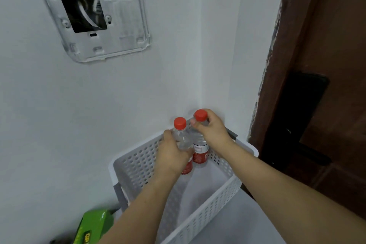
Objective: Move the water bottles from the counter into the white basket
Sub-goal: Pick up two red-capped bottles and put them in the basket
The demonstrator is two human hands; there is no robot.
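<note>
At the centre of the frame, a left hand [172, 156] grips one water bottle [181, 136] by its body while a right hand [211, 128] pinches a second bottle [201, 147] at the neck, standing both upright in the far corner of the white basket [210, 212], apparently to save room.

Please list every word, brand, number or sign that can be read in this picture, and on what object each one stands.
"GP": yellow letters on the green package at the bottom left.
Red labels on the two water bottles in the white basket: print too blurred to read.
Nothing else carries readable text.
</note>
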